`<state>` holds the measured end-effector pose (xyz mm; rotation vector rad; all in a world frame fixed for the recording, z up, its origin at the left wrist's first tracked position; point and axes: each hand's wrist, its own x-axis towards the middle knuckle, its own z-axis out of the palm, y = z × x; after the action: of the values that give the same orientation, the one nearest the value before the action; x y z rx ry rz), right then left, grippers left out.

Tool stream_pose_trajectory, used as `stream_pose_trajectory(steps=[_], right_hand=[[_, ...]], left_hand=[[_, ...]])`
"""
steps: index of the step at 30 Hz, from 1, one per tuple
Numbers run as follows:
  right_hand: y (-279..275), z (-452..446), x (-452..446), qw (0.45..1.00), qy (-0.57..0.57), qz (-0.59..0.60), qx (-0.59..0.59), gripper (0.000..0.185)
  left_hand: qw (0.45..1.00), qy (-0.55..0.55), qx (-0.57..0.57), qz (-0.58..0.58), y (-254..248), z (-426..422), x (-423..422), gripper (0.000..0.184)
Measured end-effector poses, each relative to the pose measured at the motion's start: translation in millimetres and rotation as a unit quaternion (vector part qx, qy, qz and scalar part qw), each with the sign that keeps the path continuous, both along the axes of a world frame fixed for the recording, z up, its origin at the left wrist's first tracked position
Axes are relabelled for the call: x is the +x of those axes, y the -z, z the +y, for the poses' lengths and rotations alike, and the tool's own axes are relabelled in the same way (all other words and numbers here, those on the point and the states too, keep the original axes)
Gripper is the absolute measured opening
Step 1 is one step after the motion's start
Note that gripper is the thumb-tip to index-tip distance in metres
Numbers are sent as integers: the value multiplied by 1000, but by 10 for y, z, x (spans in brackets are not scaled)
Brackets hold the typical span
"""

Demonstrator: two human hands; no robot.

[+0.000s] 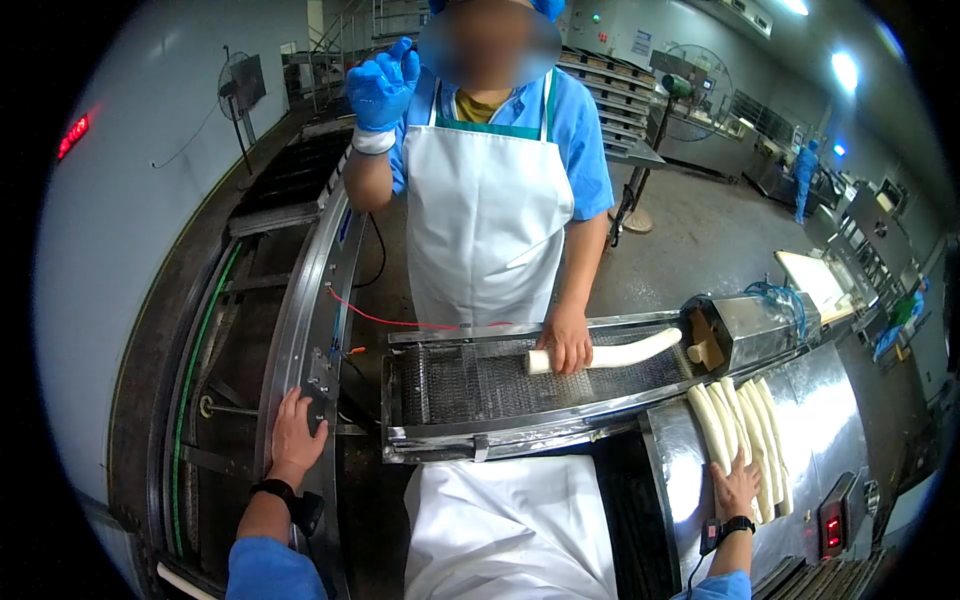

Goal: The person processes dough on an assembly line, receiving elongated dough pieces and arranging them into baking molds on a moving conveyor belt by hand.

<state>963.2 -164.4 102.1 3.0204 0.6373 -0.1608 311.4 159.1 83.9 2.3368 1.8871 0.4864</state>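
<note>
My left hand (pixel 297 432) lies with its fingers stretched out on the metal side rail (pixel 287 340) of the track at the left. At the right, my right hand (pixel 737 487) rests with spread fingers on the near end of several long, pale dough strips (pixel 745 415). These strips lie side by side on a shiny metal table (pixel 830 410), and my palm hides part of them. On the mesh conveyor (pixel 450 385) in front of me, a co-worker's hand (pixel 567 342) is on a thick dough roll (pixel 635 352).
Across the conveyor stands a co-worker in a white apron (pixel 485 220), with one blue-gloved hand (pixel 384 88) raised. A metal housing (pixel 760 335) sits at the conveyor's right end. A scale display (pixel 832 527) stands near the table's front. Stacked trays (pixel 610 95) are behind the co-worker.
</note>
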Motion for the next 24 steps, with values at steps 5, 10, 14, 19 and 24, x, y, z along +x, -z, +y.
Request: stream_pose_trajectory(steps=[5, 10, 14, 19, 24], right_hand=[[-31, 10, -14, 1000, 3, 10, 4, 88], [-9, 9, -2, 1000, 4, 2, 0, 88], [-3, 9, -14, 1000, -5, -4, 5, 88], [368, -317, 83, 997, -55, -33, 50, 88], [388, -926, -242, 975, -174, -86, 108, 83]], left_hand=[[1000, -5, -4, 0, -25, -1, 14, 47], [1000, -1, 1, -5, -33, -11, 11, 47], [1000, 0, 7, -5, -1, -19, 13, 47], [1000, -1, 5, -9, 24, 12, -26, 47], [1000, -2, 10, -2, 63, 33, -88, 47]])
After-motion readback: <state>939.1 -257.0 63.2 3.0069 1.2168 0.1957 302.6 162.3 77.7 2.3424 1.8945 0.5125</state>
